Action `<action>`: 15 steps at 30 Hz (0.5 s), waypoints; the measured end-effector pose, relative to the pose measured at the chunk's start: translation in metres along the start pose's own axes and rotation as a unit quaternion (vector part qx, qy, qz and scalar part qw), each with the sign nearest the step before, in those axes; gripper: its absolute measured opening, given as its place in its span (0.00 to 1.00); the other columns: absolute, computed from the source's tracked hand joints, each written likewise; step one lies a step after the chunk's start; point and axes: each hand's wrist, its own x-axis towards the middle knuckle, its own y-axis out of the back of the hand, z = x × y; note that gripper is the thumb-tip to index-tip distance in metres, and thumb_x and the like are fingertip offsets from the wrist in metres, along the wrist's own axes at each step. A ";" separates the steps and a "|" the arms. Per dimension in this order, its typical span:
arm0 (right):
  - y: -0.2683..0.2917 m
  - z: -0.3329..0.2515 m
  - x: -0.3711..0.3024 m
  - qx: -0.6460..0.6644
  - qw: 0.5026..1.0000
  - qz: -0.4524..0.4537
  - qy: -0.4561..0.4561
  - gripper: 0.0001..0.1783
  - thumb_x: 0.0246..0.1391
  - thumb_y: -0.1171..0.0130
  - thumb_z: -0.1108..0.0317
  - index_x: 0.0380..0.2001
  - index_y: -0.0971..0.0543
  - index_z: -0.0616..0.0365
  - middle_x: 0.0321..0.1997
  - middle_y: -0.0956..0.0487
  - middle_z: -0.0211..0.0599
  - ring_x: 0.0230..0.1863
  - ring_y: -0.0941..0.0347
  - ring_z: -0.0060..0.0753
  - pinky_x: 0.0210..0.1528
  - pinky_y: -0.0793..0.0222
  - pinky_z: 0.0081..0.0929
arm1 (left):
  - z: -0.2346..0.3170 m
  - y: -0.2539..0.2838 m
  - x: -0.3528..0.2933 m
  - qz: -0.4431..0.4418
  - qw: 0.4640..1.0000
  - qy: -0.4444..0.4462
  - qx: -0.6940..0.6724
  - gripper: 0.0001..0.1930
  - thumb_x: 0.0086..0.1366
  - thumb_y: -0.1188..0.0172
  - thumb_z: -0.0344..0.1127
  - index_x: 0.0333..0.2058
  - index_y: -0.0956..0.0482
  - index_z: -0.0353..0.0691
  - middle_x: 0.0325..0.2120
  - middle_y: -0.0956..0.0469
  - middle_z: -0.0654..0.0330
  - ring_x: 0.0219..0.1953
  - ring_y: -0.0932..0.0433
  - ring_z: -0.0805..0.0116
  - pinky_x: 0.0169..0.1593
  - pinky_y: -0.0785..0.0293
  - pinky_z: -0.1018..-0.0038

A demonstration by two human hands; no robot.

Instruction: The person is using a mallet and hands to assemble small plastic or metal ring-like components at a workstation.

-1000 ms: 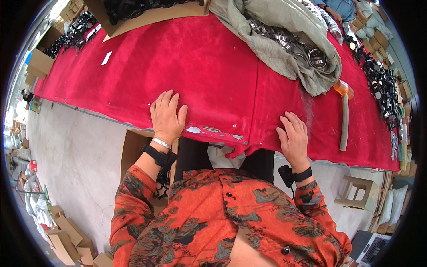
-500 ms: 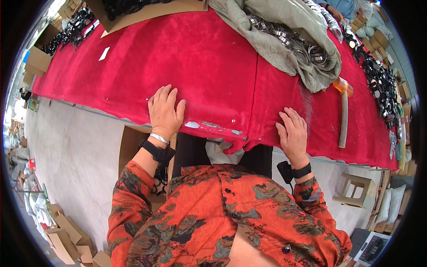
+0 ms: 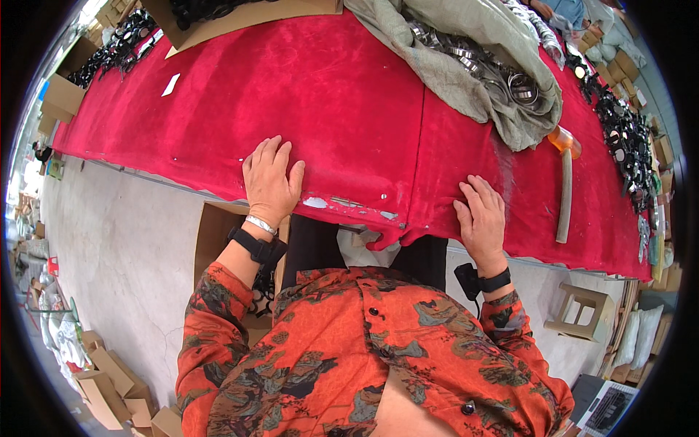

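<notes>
Both palms rest near the front edge of a table covered with red cloth (image 3: 328, 109). My left hand (image 3: 271, 178) lies flat with its fingers stretched out, holding nothing. To its right, my right hand (image 3: 480, 217) lies on the same cloth, fingers spread and likewise holding nothing. Beyond the right hand, a grey-green sack (image 3: 466, 91) lies with its mouth folded back, and shiny metal rings (image 3: 521, 89) show inside it. A hammer with an orange head (image 3: 564, 140) and a pale handle (image 3: 565, 197) lies right of my right hand.
An open carton (image 3: 255, 16) with black items stands at the far left. Black parts (image 3: 630, 149) are heaped along the right edge. A small white paper (image 3: 171, 85) lies on the cloth. Below the table are a carton (image 3: 211, 237) and a stool (image 3: 580, 313). Another person's hand (image 3: 542, 9) shows at the far right.
My hands stay in place on the cloth. The view has shifted very slightly. The other person's hand at the far right has moved a little.
</notes>
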 end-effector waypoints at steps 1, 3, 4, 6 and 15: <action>0.000 0.000 0.000 0.000 1.000 0.002 0.002 0.18 0.53 0.40 0.64 0.47 0.22 0.58 0.56 0.26 0.41 0.60 0.32 0.45 0.60 0.40 0.42 | 0.000 0.000 0.000 -0.001 1.000 0.001 0.000 0.20 0.62 0.44 0.44 0.49 0.24 0.39 0.54 0.27 0.54 0.59 0.33 0.54 0.60 0.41 0.57; 0.000 0.001 0.000 0.001 1.000 0.003 0.001 0.18 0.53 0.40 0.64 0.47 0.22 0.58 0.56 0.26 0.41 0.59 0.32 0.45 0.60 0.40 0.42 | 0.000 0.000 0.001 -0.001 1.000 0.000 0.000 0.20 0.62 0.44 0.44 0.49 0.24 0.39 0.54 0.27 0.54 0.59 0.33 0.54 0.60 0.41 0.57; 0.000 0.001 -0.001 0.002 1.000 0.005 0.000 0.18 0.53 0.40 0.64 0.47 0.22 0.58 0.56 0.26 0.41 0.59 0.32 0.45 0.60 0.40 0.42 | 0.001 0.000 0.001 -0.001 1.000 0.001 -0.001 0.20 0.61 0.44 0.44 0.49 0.24 0.39 0.54 0.28 0.54 0.59 0.33 0.54 0.60 0.41 0.57; 0.001 0.002 -0.001 0.001 1.000 0.006 -0.001 0.18 0.53 0.40 0.64 0.47 0.22 0.58 0.55 0.25 0.41 0.59 0.32 0.45 0.60 0.40 0.42 | 0.001 -0.001 0.001 -0.001 1.000 0.001 -0.003 0.21 0.61 0.44 0.44 0.49 0.24 0.39 0.54 0.28 0.54 0.59 0.33 0.54 0.60 0.41 0.57; 0.000 0.002 -0.002 0.001 1.000 0.005 0.003 0.18 0.53 0.40 0.63 0.47 0.22 0.58 0.54 0.25 0.42 0.59 0.32 0.47 0.59 0.40 0.44 | -0.001 -0.001 -0.002 -0.006 1.000 -0.004 -0.005 0.22 0.60 0.44 0.45 0.49 0.25 0.38 0.54 0.28 0.51 0.59 0.34 0.52 0.61 0.42 0.55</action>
